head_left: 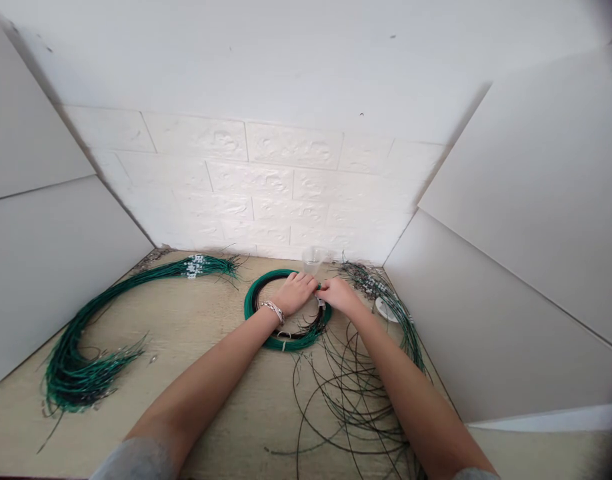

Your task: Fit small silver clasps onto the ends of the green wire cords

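A round coil of green and dark wire lies flat at the middle of the table, with a pale tie at its front edge. Over the coil's upper part rests my left hand, fingers bent together near a small green piece at the coil's upper right; a bracelet is on that wrist. My right hand pinches at the same spot, its fingertips almost meeting the left ones. What exactly the fingers hold is too small to make out. Small white bits show just below the fingertips.
To the left lies a long curved bundle of green wires with white connectors. Another wire bundle runs along the right, beside a white round object. Loose dark wires spread under my right forearm. A clear cup stands by the wall.
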### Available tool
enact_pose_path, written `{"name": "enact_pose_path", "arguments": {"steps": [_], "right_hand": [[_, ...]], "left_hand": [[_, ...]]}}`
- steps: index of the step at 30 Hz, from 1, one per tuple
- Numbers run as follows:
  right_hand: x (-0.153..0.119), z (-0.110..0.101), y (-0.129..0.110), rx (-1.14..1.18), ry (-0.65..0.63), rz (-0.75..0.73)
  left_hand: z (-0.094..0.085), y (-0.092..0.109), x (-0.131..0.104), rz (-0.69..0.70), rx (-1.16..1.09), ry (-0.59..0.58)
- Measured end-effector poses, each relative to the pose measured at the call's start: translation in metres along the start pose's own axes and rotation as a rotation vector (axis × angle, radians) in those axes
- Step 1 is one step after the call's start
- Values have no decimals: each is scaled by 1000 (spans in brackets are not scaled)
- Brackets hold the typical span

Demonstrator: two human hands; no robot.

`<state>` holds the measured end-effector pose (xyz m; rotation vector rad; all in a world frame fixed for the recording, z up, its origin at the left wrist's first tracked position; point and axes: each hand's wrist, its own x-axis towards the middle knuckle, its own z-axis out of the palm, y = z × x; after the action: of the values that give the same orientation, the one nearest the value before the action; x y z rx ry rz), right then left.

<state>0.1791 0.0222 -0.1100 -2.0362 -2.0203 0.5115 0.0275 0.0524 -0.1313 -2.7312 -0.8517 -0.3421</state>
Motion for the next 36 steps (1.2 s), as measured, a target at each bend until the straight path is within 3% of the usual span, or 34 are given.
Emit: {"name": "enact_pose_path", "arguments": {"steps": [21,36], "right_hand": [[4,0,1,-18,-35,-47],[5,-1,-4,-90,-28,-43]], "left_hand": [[-3,-7,4,107,-113,-56],[-4,-7,4,45,-110,-74]]}}
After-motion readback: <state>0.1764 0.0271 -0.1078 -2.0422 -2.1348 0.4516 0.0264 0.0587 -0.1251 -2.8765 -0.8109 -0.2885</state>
